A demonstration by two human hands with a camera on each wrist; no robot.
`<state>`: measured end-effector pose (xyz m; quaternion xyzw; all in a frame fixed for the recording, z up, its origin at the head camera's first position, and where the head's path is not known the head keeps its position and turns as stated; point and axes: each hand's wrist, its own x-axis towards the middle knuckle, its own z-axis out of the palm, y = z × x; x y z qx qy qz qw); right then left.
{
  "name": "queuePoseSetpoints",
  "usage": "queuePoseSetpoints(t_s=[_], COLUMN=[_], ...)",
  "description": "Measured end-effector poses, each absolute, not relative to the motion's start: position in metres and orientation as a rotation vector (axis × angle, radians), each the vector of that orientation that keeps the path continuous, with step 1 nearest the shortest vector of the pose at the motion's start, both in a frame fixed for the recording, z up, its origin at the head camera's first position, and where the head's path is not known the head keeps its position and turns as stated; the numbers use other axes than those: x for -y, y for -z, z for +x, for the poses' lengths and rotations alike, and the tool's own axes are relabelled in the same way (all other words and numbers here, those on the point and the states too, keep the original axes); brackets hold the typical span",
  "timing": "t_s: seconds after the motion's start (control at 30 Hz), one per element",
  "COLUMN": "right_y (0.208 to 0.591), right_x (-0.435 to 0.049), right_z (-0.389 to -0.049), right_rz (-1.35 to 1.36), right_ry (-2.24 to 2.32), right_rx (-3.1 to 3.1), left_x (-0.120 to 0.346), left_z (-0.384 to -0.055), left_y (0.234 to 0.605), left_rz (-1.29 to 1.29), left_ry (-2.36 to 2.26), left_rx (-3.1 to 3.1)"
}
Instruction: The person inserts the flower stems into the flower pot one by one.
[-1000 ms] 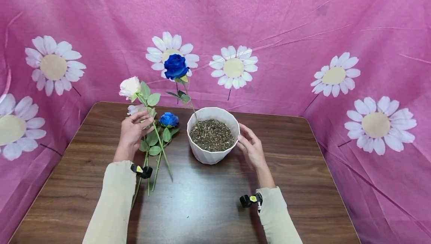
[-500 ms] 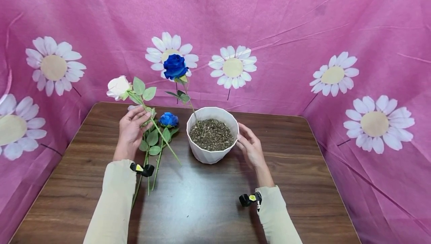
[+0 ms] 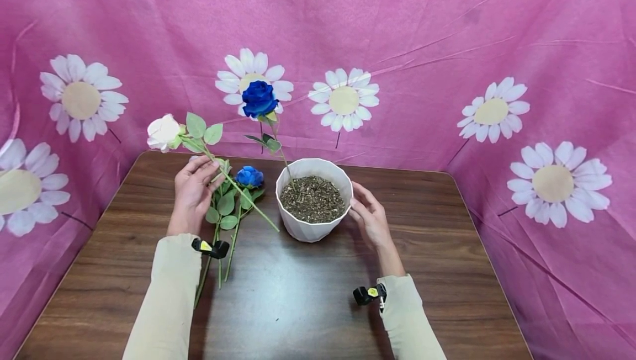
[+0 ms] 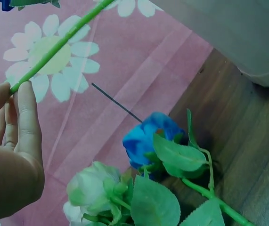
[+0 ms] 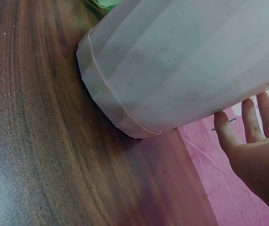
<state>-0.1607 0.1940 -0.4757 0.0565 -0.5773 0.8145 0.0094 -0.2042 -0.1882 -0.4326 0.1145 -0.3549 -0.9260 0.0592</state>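
Note:
Between thumb and fingers, my left hand [image 3: 194,191] pinches the green stem of a white rose [image 3: 164,132]. The rose slants, its bloom to the upper left and its stem end near the white pot [image 3: 310,231]. The left wrist view shows the pinched stem [image 4: 54,51] close up. Dark soil [image 3: 313,200] fills much of the pot, and a blue rose [image 3: 260,99] stands in it at the left side. My right hand [image 3: 371,217] touches the pot's right side with extended fingertips; in the right wrist view these fingers [image 5: 250,123] rest along the pot wall [image 5: 181,61].
Under and beside my left hand, more cut roses lie on the wooden table [image 3: 298,305], among them a blue rose [image 3: 249,176] and a pale rose [image 4: 94,188]. A pink cloth [image 3: 422,28] printed with daisies hangs around the back and sides.
The held white rose has tilted: its bloom swung left and its stem end swung right and up, toward the pot. My right hand and the pot have stayed put.

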Motion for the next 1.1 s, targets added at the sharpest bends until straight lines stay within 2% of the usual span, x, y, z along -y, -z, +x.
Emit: queuePoseSetpoints(t_s=[0.57, 1.1], right_y=[0.477, 0.475], right_x=[-0.194, -0.194], right_z=[-0.161, -0.161], right_rz=[0.170, 0.204], right_ry=[-2.547, -2.551], right_rx=[1.782, 1.794], left_x=[0.176, 0.147], left_z=[-0.205, -0.202], left_y=[0.405, 0.382], left_rz=[0.251, 0.085], left_ry=[2.775, 2.538], left_rx=[0.900, 1.069])
